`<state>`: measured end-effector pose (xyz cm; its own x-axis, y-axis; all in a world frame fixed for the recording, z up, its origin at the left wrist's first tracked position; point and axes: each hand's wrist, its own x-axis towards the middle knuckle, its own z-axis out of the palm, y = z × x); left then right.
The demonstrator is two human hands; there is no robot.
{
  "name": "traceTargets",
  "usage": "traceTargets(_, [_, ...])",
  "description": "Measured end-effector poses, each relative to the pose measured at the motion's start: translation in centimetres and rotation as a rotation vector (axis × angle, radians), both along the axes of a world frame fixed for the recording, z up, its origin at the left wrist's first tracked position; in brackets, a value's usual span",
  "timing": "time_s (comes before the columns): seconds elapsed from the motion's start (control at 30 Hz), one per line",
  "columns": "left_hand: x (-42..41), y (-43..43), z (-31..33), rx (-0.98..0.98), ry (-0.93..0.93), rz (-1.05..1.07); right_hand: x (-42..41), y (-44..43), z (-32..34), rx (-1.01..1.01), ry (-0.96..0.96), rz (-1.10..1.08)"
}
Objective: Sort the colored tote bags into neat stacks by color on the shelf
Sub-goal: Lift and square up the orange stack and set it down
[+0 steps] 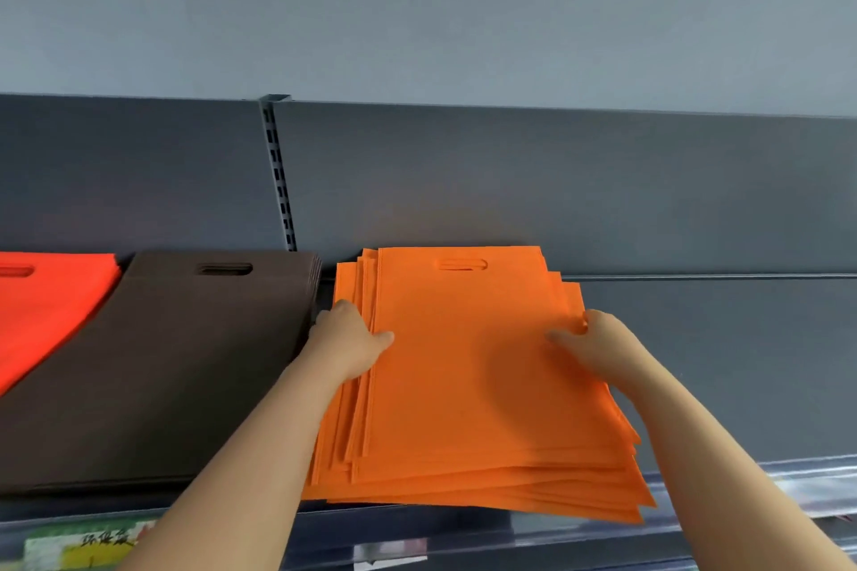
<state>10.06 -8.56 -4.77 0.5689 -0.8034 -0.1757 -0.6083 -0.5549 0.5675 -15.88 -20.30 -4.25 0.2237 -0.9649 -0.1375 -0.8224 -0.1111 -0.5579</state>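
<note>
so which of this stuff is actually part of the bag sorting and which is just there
Part of the job:
orange stack, fanned unevenly, gripped at its sides by the left hand and right hand
brown stack
red stack
shelf

Just there:
slotted upright
clear price rail
green and yellow label

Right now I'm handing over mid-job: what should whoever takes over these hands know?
Left hand grips the orange stack at its left edge, thumb on top; right hand grips the right edge likewise.
Orange stack lies on the shelf, its edges fanned and uneven.
Done: brown stack, squared, just left of it; red stack far left, partly out of frame.
Remaining: square up the orange stack.
</note>
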Motion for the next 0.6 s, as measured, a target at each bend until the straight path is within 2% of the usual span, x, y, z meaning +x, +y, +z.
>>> traceTargets(0.13, [-1.0, -1.1, 0.1, -0.057, 0.084, -0.013, 0.6, -0.7, -0.1, -0.002, -0.041, 0.045])
traceTargets(0.27, [-0.3, -1.5, 0.8, -0.122, 0.146, 0.092, -0.2, -2.2, -0.2, 0.086, -0.168, -0.080])
traceTargets(0.43, [-0.4, -3.3, 1.5, -0.229, 0.409, 0.125, 1.4, -3.0, -0.1, 0.228, -0.362, -0.170])
traceTargets(0.53, [-0.4, -3.3, 1.7, -0.262, 0.651, 0.198, 1.6, -3.2, -0.2, 0.319, -0.443, -0.193])
traceTargets(0.6, [-0.5, -3.0, 1.7, -0.260, 0.705, 0.177, 1.5, -2.9, -0.2, 0.338, -0.490, -0.166])
